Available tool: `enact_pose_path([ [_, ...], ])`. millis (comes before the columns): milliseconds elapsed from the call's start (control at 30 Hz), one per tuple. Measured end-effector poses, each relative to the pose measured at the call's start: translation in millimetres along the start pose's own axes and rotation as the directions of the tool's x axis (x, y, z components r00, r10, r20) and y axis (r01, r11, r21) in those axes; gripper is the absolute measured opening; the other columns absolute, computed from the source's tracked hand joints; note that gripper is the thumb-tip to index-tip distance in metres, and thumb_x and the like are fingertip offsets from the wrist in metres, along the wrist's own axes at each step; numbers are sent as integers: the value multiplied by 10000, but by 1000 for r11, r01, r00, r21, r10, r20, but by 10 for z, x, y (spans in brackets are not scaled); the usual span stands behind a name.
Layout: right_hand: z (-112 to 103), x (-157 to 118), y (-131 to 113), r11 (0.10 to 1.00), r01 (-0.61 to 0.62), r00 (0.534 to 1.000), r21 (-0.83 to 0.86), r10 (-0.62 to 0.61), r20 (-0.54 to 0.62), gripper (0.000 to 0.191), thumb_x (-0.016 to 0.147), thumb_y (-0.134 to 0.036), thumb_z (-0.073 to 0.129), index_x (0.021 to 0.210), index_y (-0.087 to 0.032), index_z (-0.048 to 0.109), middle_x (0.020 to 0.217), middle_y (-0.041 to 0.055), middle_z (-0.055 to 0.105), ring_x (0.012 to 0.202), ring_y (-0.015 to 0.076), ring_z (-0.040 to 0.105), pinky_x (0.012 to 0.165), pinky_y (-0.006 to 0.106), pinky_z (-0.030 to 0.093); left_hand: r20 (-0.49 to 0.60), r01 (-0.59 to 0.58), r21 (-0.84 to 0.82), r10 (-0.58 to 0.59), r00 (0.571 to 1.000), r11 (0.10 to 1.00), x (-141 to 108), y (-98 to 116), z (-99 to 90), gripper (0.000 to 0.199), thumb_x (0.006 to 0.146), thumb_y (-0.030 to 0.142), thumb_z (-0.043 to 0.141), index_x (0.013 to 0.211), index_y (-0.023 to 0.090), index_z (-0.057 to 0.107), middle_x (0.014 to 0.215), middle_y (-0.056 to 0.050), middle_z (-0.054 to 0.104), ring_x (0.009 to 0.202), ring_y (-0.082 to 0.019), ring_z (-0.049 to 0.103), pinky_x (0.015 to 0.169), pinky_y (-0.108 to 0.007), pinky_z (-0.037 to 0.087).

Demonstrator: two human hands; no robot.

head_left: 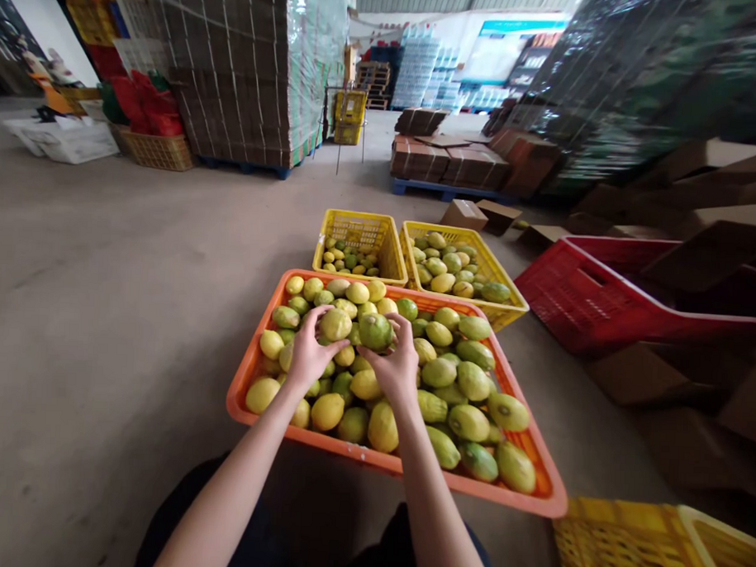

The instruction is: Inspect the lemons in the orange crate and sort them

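Observation:
My left hand (312, 351) is closed around a yellow-green lemon (336, 324), thumb below and fingers on its far left side. Close beside it, my right hand (398, 359) grips a greener lemon (375, 332). Both fruits are held up over a wide orange crate (251, 353) full of lemons. Those at its left are mostly yellow, such as the lemon (327, 411) near the front rim. Toward the right they are greener and look longer, like the lemon (469, 422) there. My forearms cover part of the fruit and the front rim.
Behind stand a yellow crate (399, 255) partly filled with small lemons and another yellow crate (511, 292) holding larger ones. A red crate (557, 298) and cardboard boxes (635, 371) lie at right. One more yellow crate (623, 536) is near front right. Wrapped pallet stacks (236, 72) rise behind.

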State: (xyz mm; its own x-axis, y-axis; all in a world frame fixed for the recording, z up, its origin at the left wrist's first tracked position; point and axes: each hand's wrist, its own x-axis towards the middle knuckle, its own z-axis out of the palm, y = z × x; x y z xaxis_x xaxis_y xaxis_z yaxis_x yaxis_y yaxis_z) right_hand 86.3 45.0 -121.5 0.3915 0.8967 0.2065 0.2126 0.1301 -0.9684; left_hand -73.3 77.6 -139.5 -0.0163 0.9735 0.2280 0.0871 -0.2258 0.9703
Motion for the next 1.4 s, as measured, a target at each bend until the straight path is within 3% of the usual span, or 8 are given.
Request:
enact_pose_path([
  [233,38,-16,-8,999,6,1000,41,-7,9,612,603,-343,851,1154,-280,591,1110,45,706,991,274,668,924,440,551,3,31,-44,-30,1000,999,3,2,68,629,742,237,901,1288,242,587,1398,-122,694,1329,-299,654,1157,-454,528],
  [500,49,11,11,977,-187,981,106,180,72,733,482,-399,923,1094,-284,535,1008,4,676,884,250,669,823,414,550,107,265,-271,-245,964,925,63,36,30,379,979,471,662,1297,270,612,1341,-91,742,1369,-298,658,1176,-508,537],
  [600,92,-8,1,962,-237,969,133,223,109,747,451,-375,925,1080,-287,532,973,-14,669,841,234,669,776,385,556,117,311,-321,-288,950,895,55,-17,43,380,968,541,652,1230,269,610,1321,-92,748,1385,-296,650,1165,-499,552],
  [767,98,-10,-1,963,-196,980,186,185,76,727,482,-375,918,1093,-289,534,1007,9,686,841,233,675,754,370,563,106,231,-203,-213,971,952,27,-41,54,640,750,480,910,1260,274,581,1306,-101,753,1258,-310,717,1123,-508,578],
  [867,56,0,14,984,-118,993,136,117,20,675,512,-337,881,1097,-288,547,1060,32,693,883,248,675,795,393,560,135,74,-54,-67,989,996,13,24,7,715,681,439,971,1283,251,634,1367,-116,733,1310,-330,688,1153,-505,546],
  [967,41,-8,12,994,-70,997,82,71,-11,632,540,-293,826,1110,-284,555,1084,42,692,926,267,679,863,428,556,175,-64,80,49,983,995,13,65,-52,639,695,389,973,1258,264,698,1345,-93,751,1321,-324,681,1187,-501,511],
  [1200,96,-69,-59,997,-33,999,70,34,-6,583,571,-248,785,1112,-283,571,1087,37,702,975,274,672,912,436,566,91,-66,188,49,995,980,56,-29,-108,609,694,386,965,1243,239,746,1302,-120,730,1273,-332,681,1098,-476,555],
  [1400,116,-66,-75,995,-10,1000,103,10,-6,598,582,-257,799,1126,-289,553,1105,29,678,933,249,652,864,402,548,123,-144,166,125,985,976,11,108,-141,647,775,417,924,1353,253,685,1344,-118,727,1309,-356,664,1093,-480,555],
])
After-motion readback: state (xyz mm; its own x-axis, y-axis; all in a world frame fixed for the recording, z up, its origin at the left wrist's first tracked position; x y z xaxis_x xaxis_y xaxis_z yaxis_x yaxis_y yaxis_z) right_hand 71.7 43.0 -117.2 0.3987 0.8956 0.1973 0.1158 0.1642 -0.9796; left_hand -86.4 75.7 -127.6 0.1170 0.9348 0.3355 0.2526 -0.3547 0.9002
